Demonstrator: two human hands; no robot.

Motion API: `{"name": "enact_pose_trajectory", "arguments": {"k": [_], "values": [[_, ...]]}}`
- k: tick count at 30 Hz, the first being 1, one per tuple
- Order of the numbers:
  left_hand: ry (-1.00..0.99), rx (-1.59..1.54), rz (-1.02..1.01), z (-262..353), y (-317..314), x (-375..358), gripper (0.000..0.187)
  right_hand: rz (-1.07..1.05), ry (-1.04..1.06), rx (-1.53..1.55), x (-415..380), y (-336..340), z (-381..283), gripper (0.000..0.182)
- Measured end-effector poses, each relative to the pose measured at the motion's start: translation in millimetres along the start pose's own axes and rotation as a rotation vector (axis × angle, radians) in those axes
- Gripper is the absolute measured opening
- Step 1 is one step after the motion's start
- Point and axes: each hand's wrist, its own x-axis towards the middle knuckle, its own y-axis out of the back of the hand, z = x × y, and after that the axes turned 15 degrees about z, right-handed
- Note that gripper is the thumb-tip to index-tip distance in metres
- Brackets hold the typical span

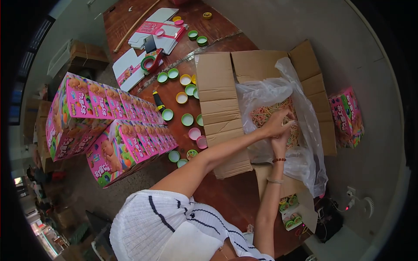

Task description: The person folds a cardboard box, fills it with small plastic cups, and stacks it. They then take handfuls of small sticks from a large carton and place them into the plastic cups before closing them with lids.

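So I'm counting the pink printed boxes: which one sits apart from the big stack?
The lone pink box right of the open cardboard carton, on the grey floor. All the others are stacked together left of the scattered lids.

**Box full of rubber bands**

So there's a big open brown cardboard carton (220,102), flaps folded out flat, sitting near the right edge of the reddish wooden table (226,195). It's lined with a crinkly clear plastic bag (305,126), pulled open, and a loose tangled heap of thin multicoloured rubber bands (265,114) fills the bag's middle.
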Motion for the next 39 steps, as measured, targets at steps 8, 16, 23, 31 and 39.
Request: {"name": "enact_pose_trajectory", "arguments": {"k": [8,16,23,31,39], "values": [[0.094,-0.012,-0.083,23.4,12.4,-19.7,0.023,0.035,0.066,-0.164,-2.8,-11.4,-15.5,0.026],[0.029,0.203,-0.254,-20.7,22.3,-45.0,0.039,0.404,-0.465,0.282,-21.0,-22.8,-9.8,0.033],[-0.094,0.240,-0.292,-18.8,70.5,-24.3,0.040,0.357,-0.039,-0.649,-23.5,-17.3,-17.6,0.069],[-0.051,0.211,-0.481,-6.8,76.1,-15.1,0.025,0.449,0.109,-0.494,-23.6,-9.3,-21.4,0.060],[-0.160,0.226,-0.394,52.6,78.1,1.2,0.034,0.484,0.008,-0.162,-27.5,12.8,-62.8,0.062]]}}
